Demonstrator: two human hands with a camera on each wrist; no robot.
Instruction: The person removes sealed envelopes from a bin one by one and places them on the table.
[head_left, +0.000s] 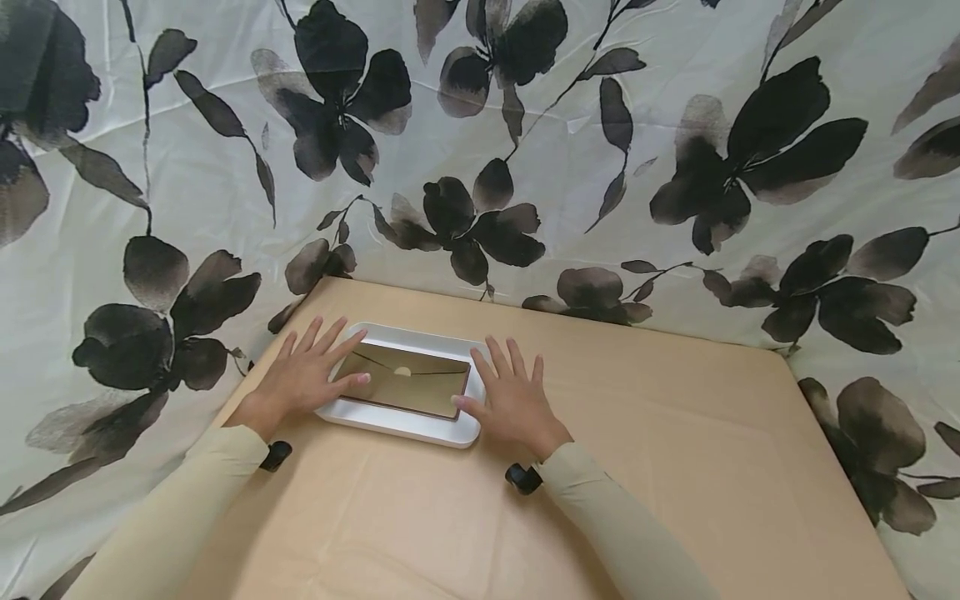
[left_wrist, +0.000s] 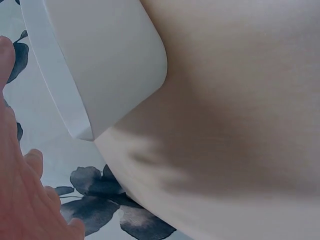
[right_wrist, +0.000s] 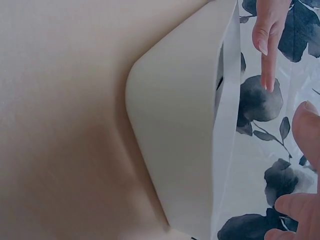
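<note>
Flat brown pouch (head_left: 405,392) lies inside the white tray (head_left: 438,432) on the desk (head_left: 712,442), between the two grips. Left grip (head_left: 300,377): spread wide, fingers straight, nothing held; overlaps the tray's left end from above in the head view. Right grip (head_left: 517,404): likewise spread and holding nothing, at the opposite end, thumb tip over the pouch's near right corner. Wrist views show gaps between fingers and tray wall. Long axis of tray and pouch runs from left grip to right, right end slightly closer to the person. Left grip judged marginally nearer the pouch.
</note>
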